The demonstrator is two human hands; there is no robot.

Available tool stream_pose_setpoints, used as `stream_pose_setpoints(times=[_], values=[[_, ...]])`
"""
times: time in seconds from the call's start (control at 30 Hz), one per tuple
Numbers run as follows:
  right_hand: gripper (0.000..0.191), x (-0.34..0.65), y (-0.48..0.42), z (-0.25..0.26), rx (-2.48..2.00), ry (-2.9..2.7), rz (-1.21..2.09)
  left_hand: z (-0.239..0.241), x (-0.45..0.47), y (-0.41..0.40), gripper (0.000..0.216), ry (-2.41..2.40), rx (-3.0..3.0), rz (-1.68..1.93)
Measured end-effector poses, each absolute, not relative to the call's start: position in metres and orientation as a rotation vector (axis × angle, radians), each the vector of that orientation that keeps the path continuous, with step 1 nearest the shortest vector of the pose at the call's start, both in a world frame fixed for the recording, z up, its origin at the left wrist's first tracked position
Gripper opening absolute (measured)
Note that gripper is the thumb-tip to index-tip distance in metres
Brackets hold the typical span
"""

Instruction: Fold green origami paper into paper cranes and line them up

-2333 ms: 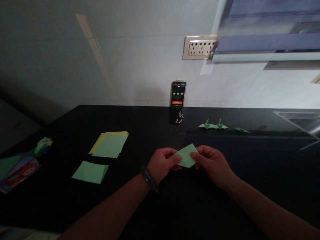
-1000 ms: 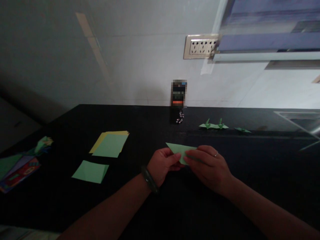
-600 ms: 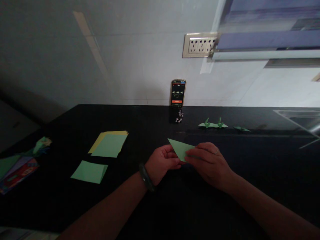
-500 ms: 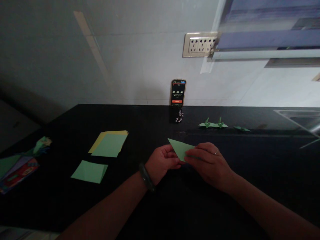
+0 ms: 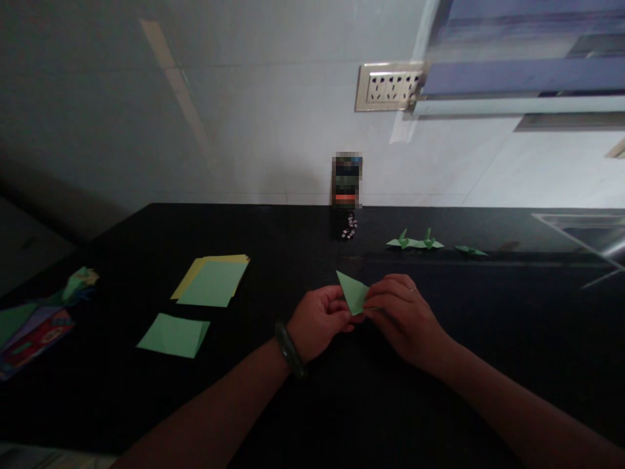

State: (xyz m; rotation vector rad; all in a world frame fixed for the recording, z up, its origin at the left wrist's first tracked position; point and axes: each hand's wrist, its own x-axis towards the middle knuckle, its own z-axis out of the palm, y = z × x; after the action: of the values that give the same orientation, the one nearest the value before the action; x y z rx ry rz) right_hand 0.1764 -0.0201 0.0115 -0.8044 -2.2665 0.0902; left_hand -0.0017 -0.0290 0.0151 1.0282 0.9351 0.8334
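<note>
A folded green paper stands up as a small triangle between my hands, just above the black counter. My left hand, with a dark bangle at the wrist, pinches its lower left edge with curled fingers. My right hand, a ring on one finger, is closed over its right side and hides most of the sheet.
A stack of green and yellow sheets and a single folded green sheet lie to the left. Folded green paper cranes sit at the back right. A phone leans on the wall. Coloured packaging lies at the far left.
The paper has gone from a flat kite shape to a narrower upright triangle. My right hand has slid left over it, and less of the sheet shows.
</note>
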Motion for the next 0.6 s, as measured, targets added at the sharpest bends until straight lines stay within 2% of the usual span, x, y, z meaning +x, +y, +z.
stream_pose_setpoints(times=[0.33, 0.6], values=[[0.009, 0.1737, -0.0222, 0.0036, -0.995, -2.128, 0.343, 0.015, -0.0002, -0.0305, 0.033, 0.932, 1.029, 0.808], [0.011, 0.176, -0.0204, 0.0071, -0.995, -2.087, 0.33, 0.0161, 0.0011, -0.0306, 0.009, 1.069, 0.918, 0.656]])
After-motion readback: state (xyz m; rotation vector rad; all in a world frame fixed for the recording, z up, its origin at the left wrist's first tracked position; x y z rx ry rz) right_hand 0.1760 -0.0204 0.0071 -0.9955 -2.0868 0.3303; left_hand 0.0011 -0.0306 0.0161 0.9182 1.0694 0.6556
